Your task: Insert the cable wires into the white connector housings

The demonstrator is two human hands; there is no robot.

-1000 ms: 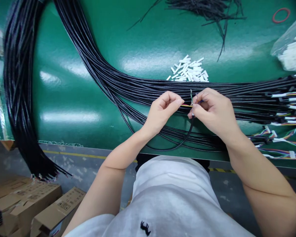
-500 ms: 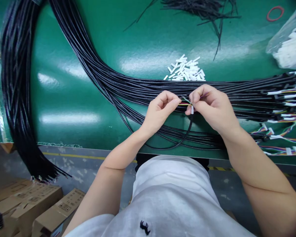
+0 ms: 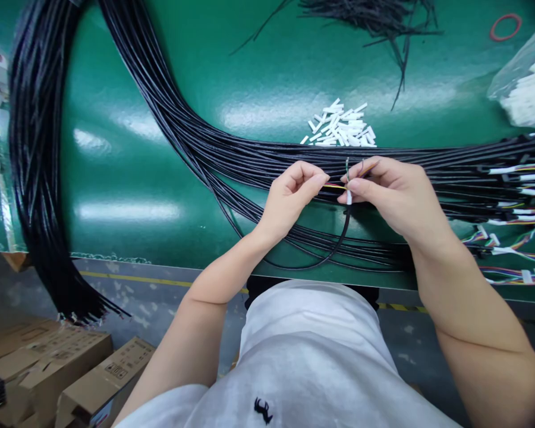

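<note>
My left hand is curled closed and pinches thin coloured wires that stick out sideways from a black cable's end. My right hand pinches that black cable at its white-banded tip, with more fine wires standing up between its fingers. The cable loops down toward the table's near edge. Both hands hover over a thick bundle of black cables lying across the green table.
A pile of small white connector housings lies just beyond the hands. Finished cable ends with coloured wires fan out at right. A plastic bag of white parts, a red rubber band and loose black strands sit farther back. Cardboard boxes stand on the floor at left.
My right fingers shifted on the cable tip, fanning the fine wires upward again. My left hand stayed pinched on the coloured wires, hardly moving.
</note>
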